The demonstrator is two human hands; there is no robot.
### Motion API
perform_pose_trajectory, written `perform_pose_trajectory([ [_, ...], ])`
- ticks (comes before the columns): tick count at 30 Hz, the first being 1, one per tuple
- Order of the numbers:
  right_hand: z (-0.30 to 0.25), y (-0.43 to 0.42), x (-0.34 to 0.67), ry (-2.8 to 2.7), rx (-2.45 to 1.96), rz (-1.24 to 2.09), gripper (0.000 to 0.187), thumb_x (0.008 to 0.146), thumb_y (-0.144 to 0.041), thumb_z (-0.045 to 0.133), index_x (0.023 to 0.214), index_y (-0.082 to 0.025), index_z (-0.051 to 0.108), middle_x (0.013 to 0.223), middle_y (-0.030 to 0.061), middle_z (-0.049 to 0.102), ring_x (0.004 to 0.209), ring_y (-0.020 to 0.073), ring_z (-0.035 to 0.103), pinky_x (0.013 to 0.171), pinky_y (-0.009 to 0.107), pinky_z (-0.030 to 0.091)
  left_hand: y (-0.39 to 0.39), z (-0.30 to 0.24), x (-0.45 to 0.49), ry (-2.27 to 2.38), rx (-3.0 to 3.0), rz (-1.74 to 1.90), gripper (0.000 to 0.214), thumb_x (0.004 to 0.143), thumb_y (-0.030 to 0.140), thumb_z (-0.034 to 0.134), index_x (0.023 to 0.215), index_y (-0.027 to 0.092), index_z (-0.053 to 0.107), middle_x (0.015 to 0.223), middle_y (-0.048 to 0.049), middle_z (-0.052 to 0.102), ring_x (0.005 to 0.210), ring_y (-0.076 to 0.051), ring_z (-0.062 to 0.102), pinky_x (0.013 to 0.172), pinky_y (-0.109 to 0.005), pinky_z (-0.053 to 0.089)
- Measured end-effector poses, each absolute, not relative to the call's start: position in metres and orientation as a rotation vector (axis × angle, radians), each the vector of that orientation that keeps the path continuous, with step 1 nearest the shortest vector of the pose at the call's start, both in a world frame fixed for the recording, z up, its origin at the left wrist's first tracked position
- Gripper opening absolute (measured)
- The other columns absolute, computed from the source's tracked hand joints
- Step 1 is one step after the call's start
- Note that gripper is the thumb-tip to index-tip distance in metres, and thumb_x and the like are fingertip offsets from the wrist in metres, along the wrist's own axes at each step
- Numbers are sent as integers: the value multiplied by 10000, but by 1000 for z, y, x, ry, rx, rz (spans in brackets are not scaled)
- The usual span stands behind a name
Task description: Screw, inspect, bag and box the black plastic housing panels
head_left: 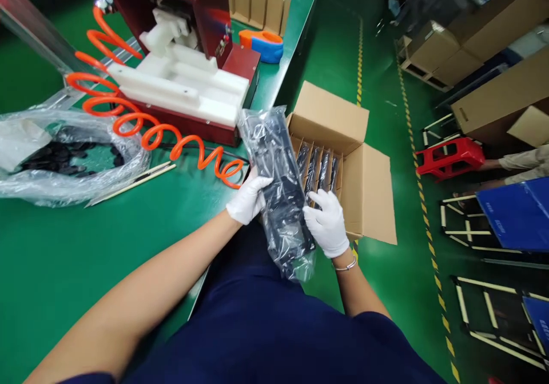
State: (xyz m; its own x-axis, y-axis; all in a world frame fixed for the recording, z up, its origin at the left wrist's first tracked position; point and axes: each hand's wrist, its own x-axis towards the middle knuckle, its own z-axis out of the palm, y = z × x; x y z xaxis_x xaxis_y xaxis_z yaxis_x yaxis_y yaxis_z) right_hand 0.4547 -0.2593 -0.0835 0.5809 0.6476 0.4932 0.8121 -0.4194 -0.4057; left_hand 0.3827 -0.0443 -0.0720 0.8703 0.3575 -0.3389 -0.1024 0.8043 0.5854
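Observation:
A long black part in a clear plastic bag (281, 183) is held at a slant in front of my body, over the table's edge. My left hand (249, 198), in a white glove, grips its left side with the thumb lying across the front. On the opposite side, my gloved right hand (328, 222) has its fingers curled against the bag's edge. Just beyond the right hand stands an open cardboard box (354, 192), with several similar bagged black parts (323, 169) upright between its cardboard dividers. The bagged part hides some of the box's near left side.
On the green table (107, 258) stands a red machine with a white fixture (184, 86), and a coiled orange air hose (158, 135) runs before it. A plastic bag of small black pieces (55, 158) lies left. Blue-topped racks (514, 212) and a person's leg are at right.

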Motion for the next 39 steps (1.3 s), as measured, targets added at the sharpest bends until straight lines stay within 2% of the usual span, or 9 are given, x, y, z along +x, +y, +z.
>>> perform_pose_trajectory([
  [5,-93,-248,455,-621,-1906,598,529,890,-490,658,1334,-203,641,1235,121,730,1054,223,714,1021,431,563,-43,-75,380,460,605,227,716,680,103,756,1350,234,541,938,1,776,711,-154,739,715,-253,638],
  [8,-96,-235,447,-510,-1663,914,524,801,-518,748,1210,-197,682,1089,59,769,932,205,714,956,399,581,-45,-76,378,456,659,203,681,740,203,789,1373,257,543,1083,-25,774,953,-208,756,873,-310,632],
  [13,-91,-218,448,-312,-1428,684,410,771,-500,749,1035,-188,708,1025,51,776,906,214,717,920,374,584,-65,-80,373,320,866,73,692,758,382,851,1375,234,574,1296,-87,713,1244,-276,646,1097,-391,507],
  [19,-88,-217,480,-164,-1473,399,486,686,-521,775,1029,-181,715,1062,86,779,960,230,711,970,387,570,-93,-93,371,221,911,-322,659,560,465,935,1089,156,690,930,-82,747,805,-204,692,771,-325,553],
  [23,-88,-225,495,-122,-1500,309,552,671,-540,785,1081,-178,706,1145,94,765,1044,239,694,1021,408,550,-97,-92,365,210,1196,-455,393,687,530,796,831,201,636,523,61,490,440,-98,402,464,-252,321],
  [27,-87,-228,499,-92,-1514,270,552,650,-518,808,1056,-160,702,1102,102,773,951,226,706,934,400,590,-100,-91,358,135,1473,-540,309,815,485,598,686,213,528,488,80,346,427,-94,311,455,-253,254],
  [31,-86,-228,496,-92,-1507,297,529,682,-497,803,1086,-173,698,1111,84,774,908,215,719,887,392,612,-88,-103,356,128,1672,-645,172,743,374,623,714,205,615,493,64,430,442,-126,400,479,-269,323],
  [36,-83,-243,491,-156,-1602,228,545,720,-490,785,1153,-169,700,1178,98,767,1040,245,724,1022,436,570,-56,-107,369,257,1596,-379,445,597,252,763,1037,213,710,958,-60,748,920,-254,687,811,-343,528],
  [39,-89,-253,479,-202,-1704,226,525,770,-495,755,1183,-175,702,1214,106,757,1100,260,718,1086,474,537,-49,-98,375,336,1242,-6,764,703,382,797,1405,211,548,1447,-179,600,1335,-316,571,1123,-458,434],
])
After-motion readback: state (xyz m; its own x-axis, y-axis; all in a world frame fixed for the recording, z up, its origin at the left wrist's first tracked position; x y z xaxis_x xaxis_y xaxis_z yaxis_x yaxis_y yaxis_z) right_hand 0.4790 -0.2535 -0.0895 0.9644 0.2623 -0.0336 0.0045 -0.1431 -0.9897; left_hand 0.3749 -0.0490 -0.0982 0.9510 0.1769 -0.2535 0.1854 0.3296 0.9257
